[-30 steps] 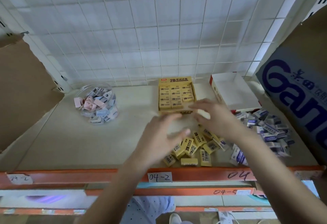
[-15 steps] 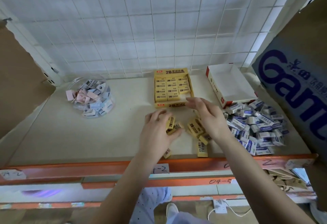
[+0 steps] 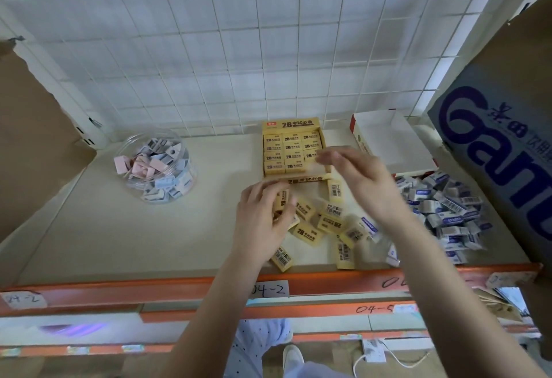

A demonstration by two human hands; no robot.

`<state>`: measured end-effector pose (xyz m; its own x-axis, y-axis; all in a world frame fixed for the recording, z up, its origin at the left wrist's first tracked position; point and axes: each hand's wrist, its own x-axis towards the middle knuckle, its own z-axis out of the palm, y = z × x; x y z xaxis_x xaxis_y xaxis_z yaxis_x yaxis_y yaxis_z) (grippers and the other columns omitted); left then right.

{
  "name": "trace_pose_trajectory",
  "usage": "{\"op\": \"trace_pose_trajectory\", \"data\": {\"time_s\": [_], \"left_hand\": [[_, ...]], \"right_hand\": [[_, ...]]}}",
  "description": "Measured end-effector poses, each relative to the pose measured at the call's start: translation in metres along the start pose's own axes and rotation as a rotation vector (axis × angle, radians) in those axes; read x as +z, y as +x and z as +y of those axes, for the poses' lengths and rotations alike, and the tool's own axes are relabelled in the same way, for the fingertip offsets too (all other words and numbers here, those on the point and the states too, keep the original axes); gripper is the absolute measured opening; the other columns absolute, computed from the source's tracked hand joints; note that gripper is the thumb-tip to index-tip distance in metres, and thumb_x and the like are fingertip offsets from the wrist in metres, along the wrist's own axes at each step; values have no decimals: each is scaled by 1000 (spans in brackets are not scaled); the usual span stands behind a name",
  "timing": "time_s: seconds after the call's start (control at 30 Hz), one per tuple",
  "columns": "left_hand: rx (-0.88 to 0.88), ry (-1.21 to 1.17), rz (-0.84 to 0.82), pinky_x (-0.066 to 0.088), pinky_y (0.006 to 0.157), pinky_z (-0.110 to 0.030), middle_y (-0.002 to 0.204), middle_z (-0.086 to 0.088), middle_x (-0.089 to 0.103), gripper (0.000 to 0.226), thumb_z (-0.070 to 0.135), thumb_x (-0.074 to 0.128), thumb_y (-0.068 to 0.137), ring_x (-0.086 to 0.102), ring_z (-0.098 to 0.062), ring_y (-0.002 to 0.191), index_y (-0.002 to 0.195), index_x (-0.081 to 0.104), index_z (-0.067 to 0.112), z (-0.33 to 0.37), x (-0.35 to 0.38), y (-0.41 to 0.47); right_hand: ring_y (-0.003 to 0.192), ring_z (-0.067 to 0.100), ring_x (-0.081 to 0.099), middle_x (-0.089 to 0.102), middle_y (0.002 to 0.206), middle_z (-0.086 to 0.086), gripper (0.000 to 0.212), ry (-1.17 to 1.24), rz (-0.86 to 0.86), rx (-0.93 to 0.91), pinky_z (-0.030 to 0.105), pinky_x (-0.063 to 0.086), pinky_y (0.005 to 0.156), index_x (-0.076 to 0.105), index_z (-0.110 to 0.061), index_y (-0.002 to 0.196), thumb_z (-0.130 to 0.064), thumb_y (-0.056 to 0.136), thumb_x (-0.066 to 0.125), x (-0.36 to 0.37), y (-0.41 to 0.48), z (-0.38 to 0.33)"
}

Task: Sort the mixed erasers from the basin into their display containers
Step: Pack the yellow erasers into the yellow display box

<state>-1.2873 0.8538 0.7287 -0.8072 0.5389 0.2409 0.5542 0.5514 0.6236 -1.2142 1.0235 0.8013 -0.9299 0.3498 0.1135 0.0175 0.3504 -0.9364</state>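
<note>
Left hand (image 3: 263,216) curls its fingers round yellow erasers (image 3: 282,199) just in front of the yellow display box (image 3: 291,123); right hand (image 3: 358,177) hovers over that box's front corner, grip too blurred to tell; I'd seat each eraser flat, label up, snug against its neighbours.

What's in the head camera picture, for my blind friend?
The left hand grips yellow erasers on a shelf while the right hand reaches over the yellow box. A clear jar stands left; blue-white erasers pile right.
</note>
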Motion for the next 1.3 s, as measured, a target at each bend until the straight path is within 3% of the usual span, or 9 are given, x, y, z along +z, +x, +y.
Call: {"op": "trace_pose_trajectory", "data": {"time_s": [0.17,0.3,0.6,0.73,0.83,1.03,1.1,1.2,1.3], "left_hand": [[278,170,-158,30,107,-58,143,-2,41,72,74,43,76,29,-33,134,125,56,24,-2,13,-2],[310,154,-180,28,108,-61,146,0,36,78,77,50,67,25,-33,137,126,55,26,-4,14,-3],[93,115,-94,25,112,-47,146,2,33,75,68,57,66,22,-28,137,129,52,27,-2,10,-5],[-13,86,13,34,108,-44,142,-2,37,59,49,66,76,28,-27,133,128,54,22,-3,8,-2],[-76,-5,63,37,101,-30,138,-2,40,55,33,72,78,37,-22,128,128,53,21,-6,4,-1],[-38,-95,76,29,91,0,131,-2,46,62,33,79,72,45,-5,112,126,53,16,-5,0,1],[-23,-121,63,32,98,-7,132,0,45,64,37,78,71,44,-7,118,126,52,18,-3,0,0],[24,-111,109,36,103,-36,128,14,42,58,47,65,74,32,1,121,125,50,25,0,0,-3],[-14,-109,93,35,104,-43,121,18,40,58,41,49,72,29,6,112,127,49,22,0,-2,-5]], "right_hand": [[97,-9,51,50,106,-28,43,-565,-351,142,12,44,83,52,-46,119,-25,84,67,-47,-24,1],[112,2,42,40,123,-17,59,-710,-527,90,19,36,95,48,-37,133,-27,79,70,-28,-51,14],[101,11,51,51,118,0,58,-675,-368,84,9,32,82,59,-22,126,-26,72,79,-1,-32,26],[94,10,51,56,116,1,45,-656,-280,30,5,29,76,61,-20,124,-15,81,71,9,-23,28],[102,13,56,58,119,2,46,-584,-193,31,4,31,81,59,-18,126,-13,82,70,14,-14,32],[109,26,52,60,116,8,45,-548,-48,-81,28,41,90,60,-18,126,-16,82,69,35,2,37],[110,28,53,59,118,9,51,-561,-76,-104,30,42,93,58,-17,128,-9,79,68,45,2,42],[104,35,51,61,114,13,59,-600,-46,-126,42,45,93,56,-10,129,-6,72,70,53,-2,53],[104,31,54,62,115,9,60,-545,-12,-132,32,42,91,54,-11,130,-13,74,74,51,-3,59]]}}
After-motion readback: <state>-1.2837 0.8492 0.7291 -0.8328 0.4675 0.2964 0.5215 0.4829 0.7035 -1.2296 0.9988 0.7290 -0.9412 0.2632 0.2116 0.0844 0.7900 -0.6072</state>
